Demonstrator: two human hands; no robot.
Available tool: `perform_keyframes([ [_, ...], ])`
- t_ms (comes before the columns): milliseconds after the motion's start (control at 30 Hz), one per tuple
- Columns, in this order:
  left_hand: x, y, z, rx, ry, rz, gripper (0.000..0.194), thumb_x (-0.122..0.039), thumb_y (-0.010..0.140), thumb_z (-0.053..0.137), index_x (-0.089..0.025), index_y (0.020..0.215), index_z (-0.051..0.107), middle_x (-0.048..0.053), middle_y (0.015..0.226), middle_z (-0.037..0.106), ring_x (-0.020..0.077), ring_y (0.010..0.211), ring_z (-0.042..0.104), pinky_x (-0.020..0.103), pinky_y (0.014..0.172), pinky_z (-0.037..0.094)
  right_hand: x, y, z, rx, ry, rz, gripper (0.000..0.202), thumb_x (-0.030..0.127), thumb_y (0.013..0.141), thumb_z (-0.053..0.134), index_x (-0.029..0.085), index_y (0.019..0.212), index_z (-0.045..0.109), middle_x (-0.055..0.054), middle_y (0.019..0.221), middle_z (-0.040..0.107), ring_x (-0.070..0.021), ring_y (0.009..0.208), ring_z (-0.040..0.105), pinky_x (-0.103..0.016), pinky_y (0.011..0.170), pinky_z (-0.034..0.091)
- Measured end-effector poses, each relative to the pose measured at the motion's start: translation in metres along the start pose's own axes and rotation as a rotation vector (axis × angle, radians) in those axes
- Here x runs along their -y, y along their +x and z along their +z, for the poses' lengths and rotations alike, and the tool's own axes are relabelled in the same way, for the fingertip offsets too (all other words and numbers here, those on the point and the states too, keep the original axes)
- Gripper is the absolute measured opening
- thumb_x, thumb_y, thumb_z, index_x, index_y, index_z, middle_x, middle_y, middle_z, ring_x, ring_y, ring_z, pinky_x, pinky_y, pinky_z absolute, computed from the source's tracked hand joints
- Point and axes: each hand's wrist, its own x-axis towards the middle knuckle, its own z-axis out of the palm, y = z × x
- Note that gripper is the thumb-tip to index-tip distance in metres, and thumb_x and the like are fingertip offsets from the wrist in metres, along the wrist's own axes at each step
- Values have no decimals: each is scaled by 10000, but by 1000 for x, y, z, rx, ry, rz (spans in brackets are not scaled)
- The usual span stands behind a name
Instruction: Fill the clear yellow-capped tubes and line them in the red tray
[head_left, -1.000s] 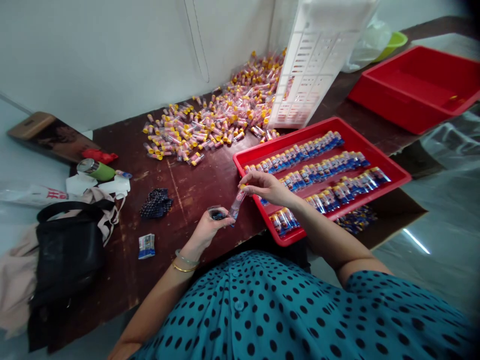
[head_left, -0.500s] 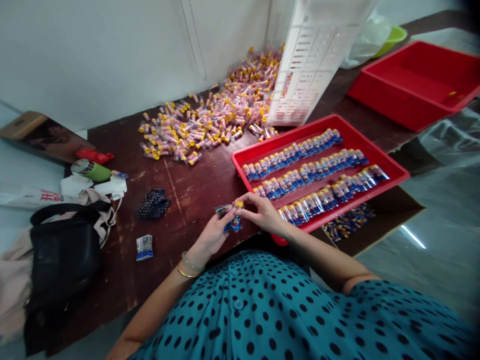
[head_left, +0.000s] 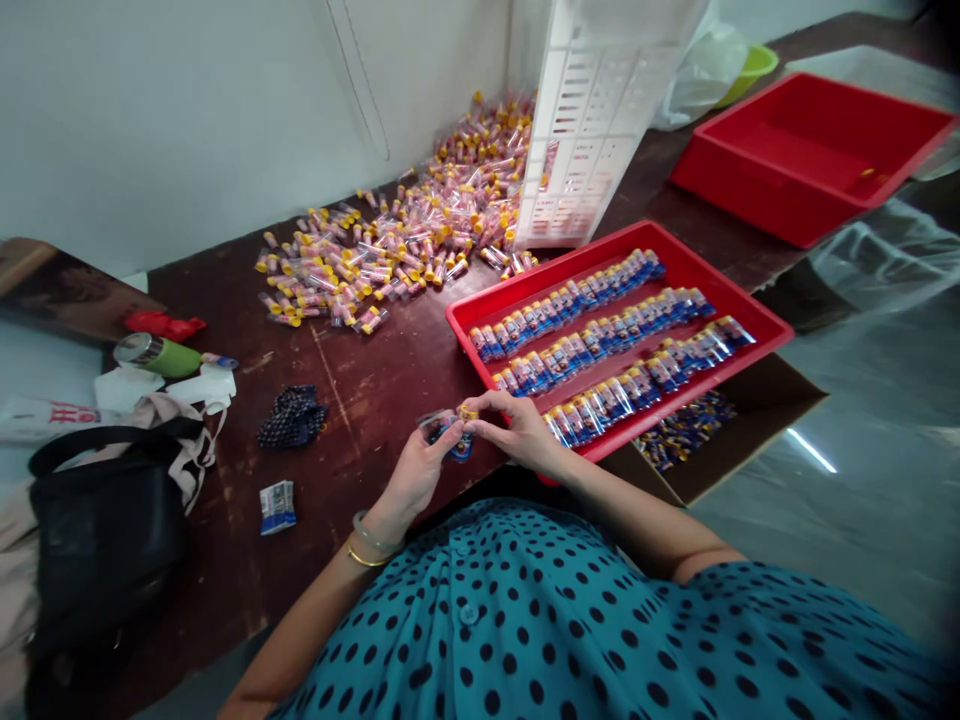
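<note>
My left hand (head_left: 418,470) is closed on clear plastic wrappers with blue print (head_left: 460,449), which stick out past the fingers. From the right, my right hand (head_left: 523,432) pinches a small tube by its yellow cap (head_left: 468,412), right at the wrappers. Most of the tube is hidden, so I cannot tell how far it sits inside one. Just right of my hands lies a red tray (head_left: 750,372) with three rows of wrapped yellow-capped tubes (head_left: 600,404). A heap of unwrapped clear tubes with yellow caps (head_left: 405,240) spreads along the wall.
A white slotted crate (head_left: 577,150) stands upright behind the tray. Another red bin (head_left: 742,190) is at the far right. Below the tray, an open cardboard box (head_left: 757,430) holds wrapped pieces. Leftward are a wrapper stack (head_left: 277,507), dark checked cloth (head_left: 292,416), green jar (head_left: 176,357) and black bag (head_left: 105,520).
The whole view has shifted, moving the scene slightly left. Both hands stay together at the wrappers, and the yellow cap now shows at a different tilt between my right fingers.
</note>
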Motion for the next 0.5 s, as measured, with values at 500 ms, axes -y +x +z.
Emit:
perform_keyframes([
  [500,-4,14,-10,21,94,-52,504,-398,696,808,-170,1122,662,5,733,661,141,656,591,222,535,449,-48,26,-177,-640,-250,12,300,338,962,481,211,1235,488,-29,945,622,-131,774,575,-259,730,475],
])
